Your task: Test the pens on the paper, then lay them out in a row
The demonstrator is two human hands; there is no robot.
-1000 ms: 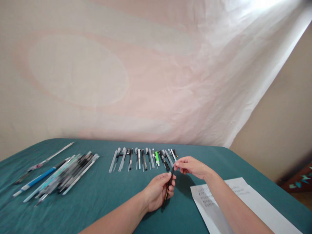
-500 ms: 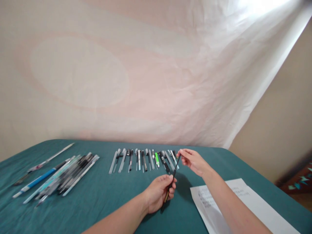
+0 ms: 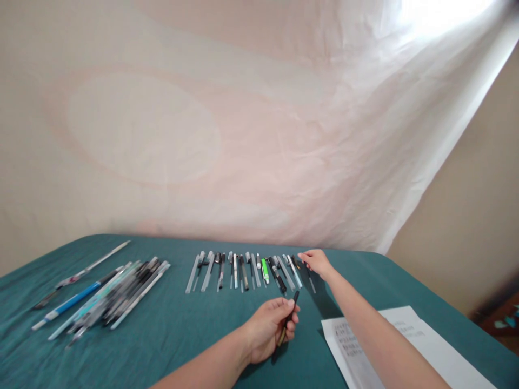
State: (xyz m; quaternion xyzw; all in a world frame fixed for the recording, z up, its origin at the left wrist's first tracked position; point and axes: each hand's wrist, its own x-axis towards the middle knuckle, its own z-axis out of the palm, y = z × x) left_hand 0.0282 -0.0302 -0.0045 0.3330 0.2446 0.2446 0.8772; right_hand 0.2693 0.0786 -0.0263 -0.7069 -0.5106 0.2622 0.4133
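My left hand (image 3: 265,330) is closed around a short dark pen barrel (image 3: 290,317), held just above the teal tablecloth (image 3: 178,335). My right hand (image 3: 317,261) reaches forward to the right end of a neat row of pens and pen parts (image 3: 243,270). Its fingertips are pinched down at the cloth on a thin pen part (image 3: 312,284). That part lies beside the last piece in the row. How firmly the fingers grip it is hard to see.
A loose pile of pens (image 3: 109,294) lies at the left of the table, with a long pale one (image 3: 93,265) apart behind it. A printed sheet of paper (image 3: 421,337) lies at the right under my right forearm. A white cloth backdrop (image 3: 243,135) hangs behind.
My right hand drew a thin part out of the pen in my left hand and carried it forward to the right end of the row. My left hand stayed with the barrel.
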